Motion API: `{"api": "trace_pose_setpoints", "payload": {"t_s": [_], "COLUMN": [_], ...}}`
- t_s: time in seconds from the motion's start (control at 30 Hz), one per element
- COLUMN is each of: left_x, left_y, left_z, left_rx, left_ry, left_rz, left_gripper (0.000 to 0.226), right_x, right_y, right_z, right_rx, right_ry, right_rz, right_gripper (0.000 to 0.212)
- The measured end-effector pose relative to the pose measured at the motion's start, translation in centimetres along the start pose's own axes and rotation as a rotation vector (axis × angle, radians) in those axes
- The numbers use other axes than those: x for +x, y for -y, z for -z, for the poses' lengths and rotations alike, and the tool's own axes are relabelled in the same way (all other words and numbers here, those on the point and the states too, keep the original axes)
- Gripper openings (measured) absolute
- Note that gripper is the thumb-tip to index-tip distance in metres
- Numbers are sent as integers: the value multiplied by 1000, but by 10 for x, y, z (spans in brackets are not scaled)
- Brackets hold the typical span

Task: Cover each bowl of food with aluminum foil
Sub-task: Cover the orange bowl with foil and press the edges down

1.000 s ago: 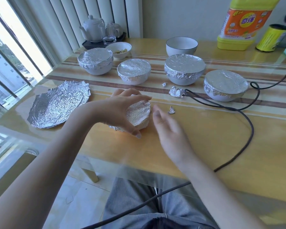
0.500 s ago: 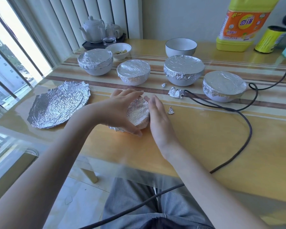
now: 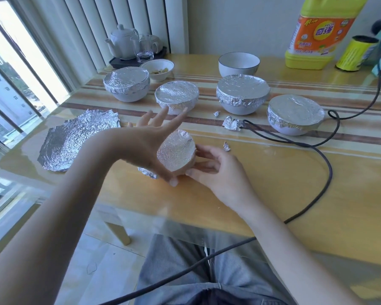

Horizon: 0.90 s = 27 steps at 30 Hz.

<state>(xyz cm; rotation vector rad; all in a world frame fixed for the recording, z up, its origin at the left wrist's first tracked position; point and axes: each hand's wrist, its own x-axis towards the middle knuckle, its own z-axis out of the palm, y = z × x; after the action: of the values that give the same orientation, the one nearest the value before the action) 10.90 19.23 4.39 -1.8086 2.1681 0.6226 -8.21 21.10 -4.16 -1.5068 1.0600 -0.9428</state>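
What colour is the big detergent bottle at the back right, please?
Yellow detergent bottle with an orange label, in the head view.

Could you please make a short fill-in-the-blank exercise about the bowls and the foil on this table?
1. Behind the hands, ____ bowls in a row already wear foil, such as the leftmost covered bowl.
2. The small bowl being wrapped is tipped between the left hand and the ____ hand.
3. A loose foil sheet lies flat to the ____ of the hands.
4. The empty white bowl at the back has ____ foil on it.

Missing words: four; right; left; no
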Motion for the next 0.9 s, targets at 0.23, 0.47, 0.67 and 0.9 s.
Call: {"api": "trace_pose_setpoints", "payload": {"t_s": [0.23, 0.47, 0.67, 0.9], "left_x": [10, 9, 10, 11], "left_y": [7, 4, 5, 5], "left_z": [-1, -2, -4, -4], "left_rx": [-34, -67, -84, -86], "left_ry": [41, 13, 12, 16], "left_rz": [-137, -128, -138, -131], "left_gripper": [122, 115, 115, 114], "right_x": [6, 6, 13, 26], "right_y": [4, -1, 1, 3], "right_z": [-5, -2, -1, 19], "right_rx": [67, 472, 424, -72], "right_ry": [-55, -57, -113, 58], "right_rz": [-53, -242, -207, 21], "right_gripper": [45, 29, 20, 7]}}
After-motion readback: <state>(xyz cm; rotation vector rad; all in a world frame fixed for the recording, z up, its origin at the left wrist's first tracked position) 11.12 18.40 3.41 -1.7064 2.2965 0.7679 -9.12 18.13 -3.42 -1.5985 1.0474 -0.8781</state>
